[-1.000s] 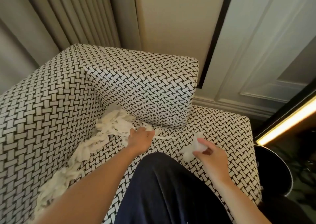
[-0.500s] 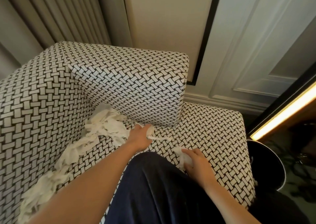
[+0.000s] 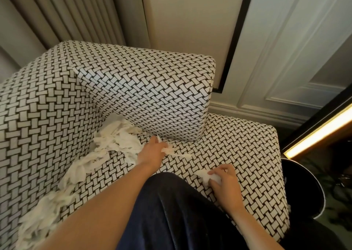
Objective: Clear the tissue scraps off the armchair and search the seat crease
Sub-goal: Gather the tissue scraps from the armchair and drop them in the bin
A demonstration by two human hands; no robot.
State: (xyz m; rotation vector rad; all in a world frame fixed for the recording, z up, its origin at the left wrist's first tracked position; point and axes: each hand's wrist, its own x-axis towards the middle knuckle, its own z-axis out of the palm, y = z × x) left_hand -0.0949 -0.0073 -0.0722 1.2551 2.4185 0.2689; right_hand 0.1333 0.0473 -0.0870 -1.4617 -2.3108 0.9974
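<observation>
The armchair (image 3: 238, 146) is covered in a black-and-white woven pattern. White tissue scraps (image 3: 114, 141) lie heaped along the seat crease, running from the back corner down to the lower left. My left hand (image 3: 152, 152) lies on the seat at the end of the heap, below the arm cushion, with its fingers curled round a tissue scrap (image 3: 168, 149). My right hand (image 3: 224, 179) rests on the seat's right half and grips a crumpled tissue wad (image 3: 208, 176).
A dark round bin (image 3: 304, 188) stands on the floor right of the seat. My dark-trousered knee (image 3: 175, 211) leans on the seat front. The arm cushion (image 3: 148, 93) rises behind the hands. Curtains and a panelled wall stand behind the chair.
My right hand has come down from above the seat and now lies on it with the wad. My left hand has closed round a scrap at the heap's end.
</observation>
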